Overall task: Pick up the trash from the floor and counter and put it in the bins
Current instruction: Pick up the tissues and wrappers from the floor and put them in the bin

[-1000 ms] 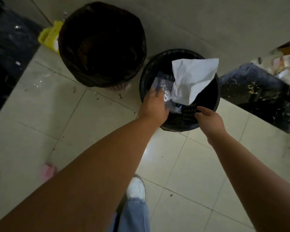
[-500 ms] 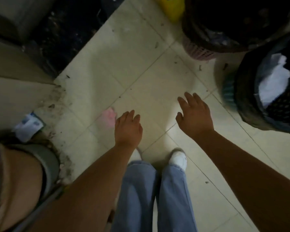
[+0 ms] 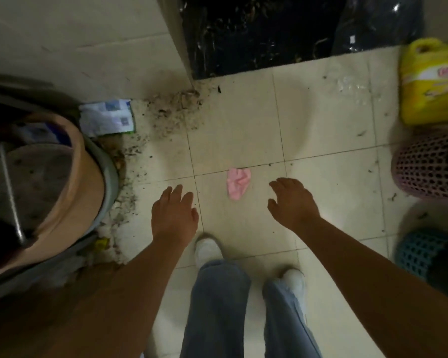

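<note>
A crumpled pink scrap [image 3: 238,184] lies on the pale floor tiles between my two hands. My left hand [image 3: 174,215] hovers to its left, fingers apart and empty. My right hand [image 3: 292,202] hovers to its right, also open and empty. Neither hand touches the scrap. A white and blue printed wrapper [image 3: 107,117] lies by the wall at the left, beside a patch of dark crumbs and dirt [image 3: 150,140]. At the right edge stand a pink mesh bin [image 3: 422,167] and a teal mesh bin [image 3: 419,251], both only partly in view.
A large tan pot inside a grey tub [image 3: 62,192] fills the left side. A yellow bag [image 3: 429,81] stands at the far right. A black plastic sheet [image 3: 264,32] covers the floor ahead. My feet in white shoes [image 3: 207,248] stand just behind my hands.
The view has swung left, away from the bins. The pink scrap, earlier left of my left hand, now lies between both hands. Both hands stay empty.
</note>
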Motion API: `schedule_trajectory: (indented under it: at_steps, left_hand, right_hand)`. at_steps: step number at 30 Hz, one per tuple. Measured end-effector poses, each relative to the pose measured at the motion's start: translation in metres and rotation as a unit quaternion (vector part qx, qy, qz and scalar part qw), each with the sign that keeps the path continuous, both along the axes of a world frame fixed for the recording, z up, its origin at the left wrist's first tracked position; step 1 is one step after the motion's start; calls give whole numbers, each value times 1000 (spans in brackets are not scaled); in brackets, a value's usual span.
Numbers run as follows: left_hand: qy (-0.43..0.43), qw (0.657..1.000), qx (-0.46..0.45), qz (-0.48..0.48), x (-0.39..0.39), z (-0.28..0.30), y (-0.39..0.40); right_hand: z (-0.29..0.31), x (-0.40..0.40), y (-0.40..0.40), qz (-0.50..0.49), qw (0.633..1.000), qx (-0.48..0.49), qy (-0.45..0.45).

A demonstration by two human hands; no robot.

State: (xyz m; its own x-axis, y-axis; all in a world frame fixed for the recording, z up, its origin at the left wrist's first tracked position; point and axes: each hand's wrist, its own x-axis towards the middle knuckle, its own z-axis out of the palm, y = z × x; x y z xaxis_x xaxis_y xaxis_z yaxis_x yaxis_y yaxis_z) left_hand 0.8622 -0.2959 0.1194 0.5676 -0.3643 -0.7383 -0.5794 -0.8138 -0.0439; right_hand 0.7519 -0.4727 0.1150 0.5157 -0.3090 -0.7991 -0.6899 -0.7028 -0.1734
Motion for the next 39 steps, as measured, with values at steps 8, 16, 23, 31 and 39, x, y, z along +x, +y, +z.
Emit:
schedule_trajectory:
  at_steps: [8,16,23,31,39]
  left_hand:
    - [90,995,-24,22,-28,-78,-42]
    - [75,995,-46,42,-60,-207,-109]
    - [77,984,-144,74,-48,-246,-124]
    - [7,898,-441,7,4,-247,-264]
    - [-25,876,-481,-18,37,-282,-311]
  right_hand:
    - [-66,13,-27,12,999,-22,20]
    - [-154,-14,-115,-19,996,-90,-8]
    - [-197,-10,-179,-69,988,-118,-70]
    - [-230,24,-269,-144,976,-133,-92]
    - [-281,64,-314,-177,970,-142,-89]
